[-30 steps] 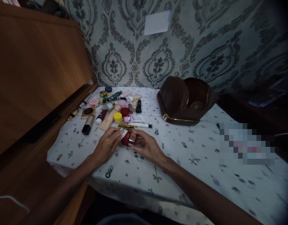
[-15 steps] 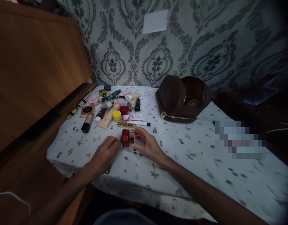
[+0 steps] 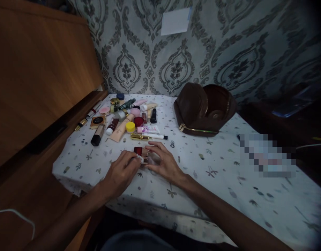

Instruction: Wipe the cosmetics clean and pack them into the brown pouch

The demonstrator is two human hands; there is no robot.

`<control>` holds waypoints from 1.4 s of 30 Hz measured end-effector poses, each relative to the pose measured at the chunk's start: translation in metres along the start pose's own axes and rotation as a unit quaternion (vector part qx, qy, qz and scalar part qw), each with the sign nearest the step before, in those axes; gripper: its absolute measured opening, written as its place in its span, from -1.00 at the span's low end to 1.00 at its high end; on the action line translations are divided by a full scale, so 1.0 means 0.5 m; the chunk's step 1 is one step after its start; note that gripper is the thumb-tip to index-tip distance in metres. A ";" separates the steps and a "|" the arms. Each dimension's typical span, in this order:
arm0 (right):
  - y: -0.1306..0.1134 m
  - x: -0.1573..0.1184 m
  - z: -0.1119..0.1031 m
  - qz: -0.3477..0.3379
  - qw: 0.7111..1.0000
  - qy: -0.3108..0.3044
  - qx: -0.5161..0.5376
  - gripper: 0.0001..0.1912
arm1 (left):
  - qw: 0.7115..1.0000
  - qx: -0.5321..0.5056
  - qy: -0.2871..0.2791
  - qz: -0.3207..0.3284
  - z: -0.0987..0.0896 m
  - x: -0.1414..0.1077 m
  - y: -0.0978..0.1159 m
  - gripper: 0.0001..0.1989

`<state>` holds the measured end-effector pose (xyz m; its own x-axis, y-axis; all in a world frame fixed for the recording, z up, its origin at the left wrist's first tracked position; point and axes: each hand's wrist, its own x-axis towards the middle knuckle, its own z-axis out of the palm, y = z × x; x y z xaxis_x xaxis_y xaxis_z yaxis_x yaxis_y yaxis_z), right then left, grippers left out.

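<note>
A small dark-red bottle [image 3: 137,151] lies on its side near the front of the table, its shiny cap end toward the right. My right hand [image 3: 165,162] curves its thumb and fingers around that end and grips it. Pinched in the fingertips of my left hand [image 3: 124,170] is a small crumpled white wipe [image 3: 140,157], pressed against the bottle and covering part of it. Just beyond my hands lie a gold tube [image 3: 139,136] and a slim white tube [image 3: 156,136] with a dark end.
Several cosmetics are spread at the back left, among them a yellow-lidded jar [image 3: 130,127], a beige tube [image 3: 121,129] and a black-capped bottle [image 3: 97,136]. An unzipped brown bag [image 3: 193,108] stands at the back right. A wooden cabinet [image 3: 45,62] borders the left side.
My left hand has moved right with the wipe, from the bottle's left end across to its middle and cap side. My right hand stays around the cap end.
</note>
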<state>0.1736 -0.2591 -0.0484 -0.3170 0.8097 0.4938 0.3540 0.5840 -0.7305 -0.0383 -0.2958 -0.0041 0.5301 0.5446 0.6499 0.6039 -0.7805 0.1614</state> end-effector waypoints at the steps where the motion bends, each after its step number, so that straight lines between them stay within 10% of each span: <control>1: 0.000 -0.002 0.000 -0.010 1.000 -0.003 -0.007 -0.44 | 1.000 -0.002 0.000 -0.013 0.002 0.005 -0.003 -0.85; 13: -0.001 -0.001 -0.004 -0.026 0.998 -0.056 -0.019 -0.45 | 0.978 -0.122 -0.036 -0.166 -0.006 0.042 -0.062 -0.84; 27: 0.006 -0.006 -0.002 -0.017 0.999 -0.033 -0.005 -0.42 | 0.999 -0.032 -0.026 -0.024 0.009 0.034 -0.010 -0.81; 42: -0.008 -0.007 -0.012 -0.013 0.993 -0.112 0.022 -0.46 | 0.908 -0.292 -0.081 -0.290 0.002 0.026 -0.084 -0.75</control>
<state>0.1784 -0.2637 -0.0446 -0.5162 0.7578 0.3992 0.3054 0.5983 -0.7408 -0.0561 -0.2554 -0.0031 0.3327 0.9173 0.2190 0.4155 -0.3510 0.8391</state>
